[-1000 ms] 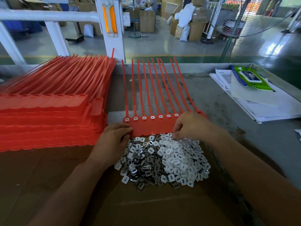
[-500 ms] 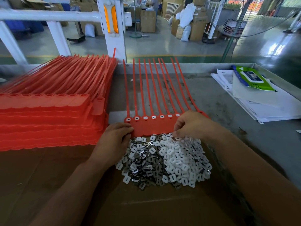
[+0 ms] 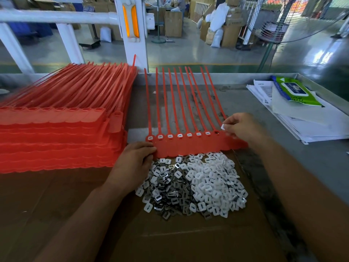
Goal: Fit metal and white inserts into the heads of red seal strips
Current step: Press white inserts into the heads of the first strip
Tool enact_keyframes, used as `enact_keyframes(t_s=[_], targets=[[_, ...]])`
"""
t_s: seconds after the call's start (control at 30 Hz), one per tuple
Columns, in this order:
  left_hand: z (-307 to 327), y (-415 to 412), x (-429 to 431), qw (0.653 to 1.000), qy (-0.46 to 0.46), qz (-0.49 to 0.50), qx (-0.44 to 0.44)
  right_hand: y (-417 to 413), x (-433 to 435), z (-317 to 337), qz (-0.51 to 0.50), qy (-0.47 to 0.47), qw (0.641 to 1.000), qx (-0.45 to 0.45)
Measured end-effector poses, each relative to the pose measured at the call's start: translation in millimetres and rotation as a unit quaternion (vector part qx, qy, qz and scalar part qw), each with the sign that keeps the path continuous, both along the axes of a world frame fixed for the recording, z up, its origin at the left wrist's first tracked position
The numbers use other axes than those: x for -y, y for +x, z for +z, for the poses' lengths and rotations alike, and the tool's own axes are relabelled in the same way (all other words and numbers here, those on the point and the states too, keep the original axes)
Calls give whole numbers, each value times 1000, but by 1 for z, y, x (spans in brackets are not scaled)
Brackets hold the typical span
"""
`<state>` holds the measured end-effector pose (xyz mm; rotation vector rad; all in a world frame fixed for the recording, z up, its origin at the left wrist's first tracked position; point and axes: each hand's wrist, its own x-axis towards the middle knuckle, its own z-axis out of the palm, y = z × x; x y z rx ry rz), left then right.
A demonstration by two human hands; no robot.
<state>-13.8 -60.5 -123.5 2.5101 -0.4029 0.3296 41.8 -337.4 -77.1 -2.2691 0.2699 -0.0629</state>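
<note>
Our right grip (image 3: pixel 243 127) pinches a white insert (image 3: pixel 222 126) just beside the empty head (image 3: pixel 216 132), toward the counter's (image 3: pixel 249 104) right edge; our left grip (image 3: pixel 135 163) holds the strips (image 3: pixel 188 146).

A joined row of red seal strips (image 3: pixel 188 147) is lying flat, tails pointing to 12 o'clock, seven heads carrying fitted white inserts (image 3: pixel 170 136), the next head (image 3: pixel 216 132) gaping beside a loose white insert (image 3: pixel 222 126) at its 1 o'clock, and a mixed metal-and-white insert pile (image 3: pixel 192 186) is lying at the row's 6 o'clock.
</note>
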Motion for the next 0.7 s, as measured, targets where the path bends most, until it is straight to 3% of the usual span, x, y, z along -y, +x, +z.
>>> enact_keyframes(t_s=[0.7], targets=[[-2,1,-2,1000,12,-4,5,12,-4,-6,56,-97,994,-11]])
